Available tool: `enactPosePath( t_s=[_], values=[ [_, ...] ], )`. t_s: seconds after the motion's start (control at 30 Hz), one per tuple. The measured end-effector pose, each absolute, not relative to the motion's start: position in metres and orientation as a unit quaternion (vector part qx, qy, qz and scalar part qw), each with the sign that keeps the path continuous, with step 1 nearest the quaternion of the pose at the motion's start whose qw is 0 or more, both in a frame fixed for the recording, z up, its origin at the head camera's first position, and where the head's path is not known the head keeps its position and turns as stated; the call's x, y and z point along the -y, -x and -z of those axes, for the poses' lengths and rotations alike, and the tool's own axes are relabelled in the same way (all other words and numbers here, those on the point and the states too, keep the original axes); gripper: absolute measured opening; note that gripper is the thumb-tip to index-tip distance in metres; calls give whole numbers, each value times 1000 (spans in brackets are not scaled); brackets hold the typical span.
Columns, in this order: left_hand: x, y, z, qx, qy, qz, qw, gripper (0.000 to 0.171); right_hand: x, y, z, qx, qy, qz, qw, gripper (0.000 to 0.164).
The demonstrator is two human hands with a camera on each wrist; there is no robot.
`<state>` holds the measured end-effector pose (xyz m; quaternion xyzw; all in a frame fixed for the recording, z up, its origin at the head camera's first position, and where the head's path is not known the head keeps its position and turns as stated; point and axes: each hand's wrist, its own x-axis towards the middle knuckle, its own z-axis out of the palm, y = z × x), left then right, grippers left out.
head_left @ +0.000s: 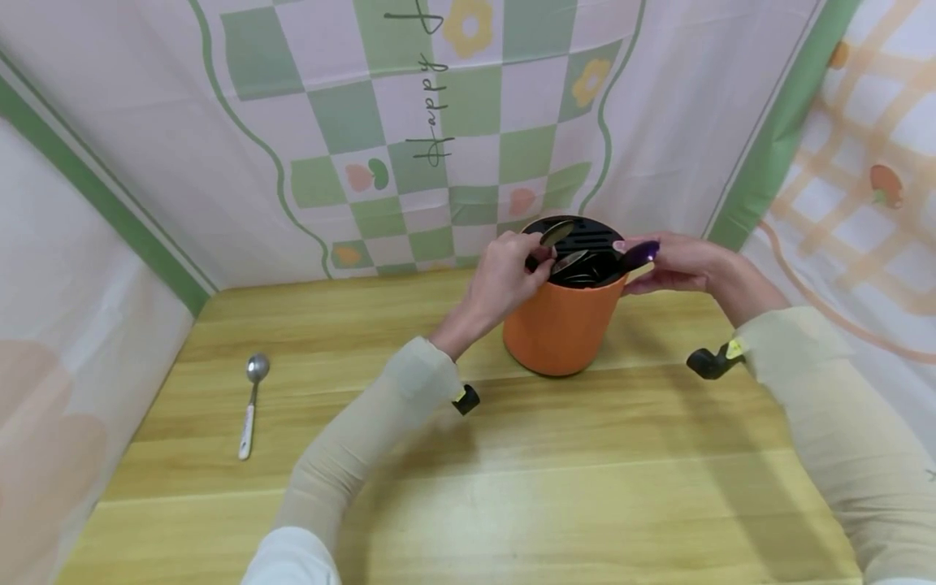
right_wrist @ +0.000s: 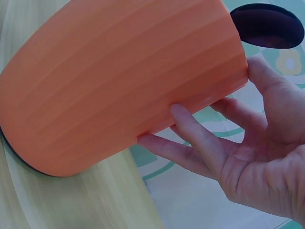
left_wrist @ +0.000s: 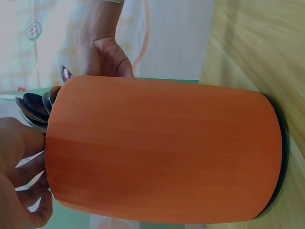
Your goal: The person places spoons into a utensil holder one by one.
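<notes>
An orange utensil holder [head_left: 563, 325] with a black slotted top stands upright on the table, several spoons inside with their bowls up. My left hand [head_left: 508, 272] is at its near-left rim, fingers bent and thumb pinching by a spoon [head_left: 557, 234]; the fingertips are partly hidden. In the left wrist view, dark spoon bowls [left_wrist: 35, 107] stick out beside that hand's fingers. My right hand [right_wrist: 267, 124] grips the holder from the right side, thumb at the rim and fingers spread along the wall. Next to that thumb, a purple spoon [head_left: 639, 254] leans outward over the rim.
A spoon with a white handle [head_left: 249, 422] lies at the left of the wooden table [head_left: 512, 487]. Checkered green and white cloth [head_left: 424, 122] hangs close behind the holder, and more patterned cloth [head_left: 863, 203] closes off the right side.
</notes>
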<state>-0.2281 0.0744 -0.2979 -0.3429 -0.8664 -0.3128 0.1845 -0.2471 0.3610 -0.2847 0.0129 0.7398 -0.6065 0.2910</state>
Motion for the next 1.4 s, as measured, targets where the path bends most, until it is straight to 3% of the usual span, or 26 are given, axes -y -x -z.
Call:
enactPosePath(
  t_s=[0.07,0.33,0.83,1.1,1.4],
  values=[
    [-75,229,298,862,349,316,189,11,-362,247,285,-736,-11,611,293,14],
    [-73,228,294,852,359,320,207,15,-361,248,286,-736,-10,610,294,14],
    [-59,219,297,858,391,267,196,20,-361,249,285,-736,-6,609,295,15],
    [-14,209,306,853,370,301,210,20,-359,248,283,-732,-5,613,298,16],
    [60,192,317,888,296,302,179,21,-360,249,282,-723,0,618,308,19]
  ],
)
